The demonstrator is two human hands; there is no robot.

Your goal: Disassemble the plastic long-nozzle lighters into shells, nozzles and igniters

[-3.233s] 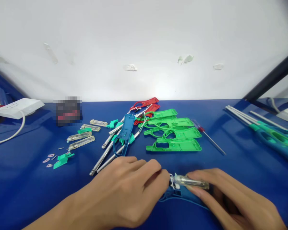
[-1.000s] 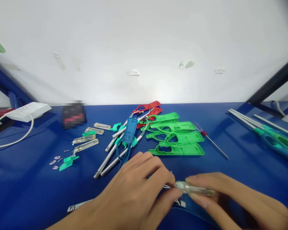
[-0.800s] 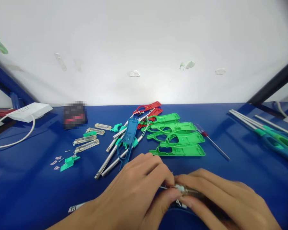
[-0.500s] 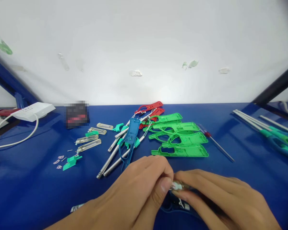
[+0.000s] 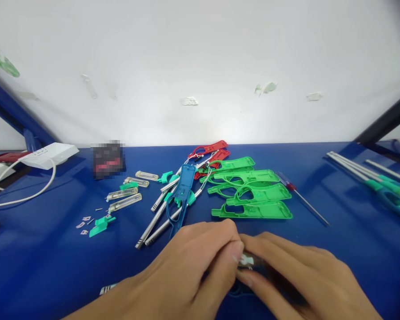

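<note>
Bracing a clear cylinder [image 5: 247, 261], apparently to keep it steady, the right hand [image 5: 303, 271] clamps its grip around it over a blue casing [image 5: 240, 290] at the view's five o'clock; the left hand [image 5: 200, 264] has thumb and forefinger pressed together beside it, anything between them hidden. From there, green casings [image 5: 266, 210] lie at twelve o'clock and clear cartridges [image 5: 126, 202] at ten, seemingly sorted by kind.

Just beyond the left hand [image 5: 193, 266], the way is blocked by the blue shell [image 5: 186, 178], silver tubes [image 5: 152, 224] and green shells [image 5: 266, 210], while open counter [image 5: 370, 253] is left to the right hand's [image 5: 303, 271] right.
</note>
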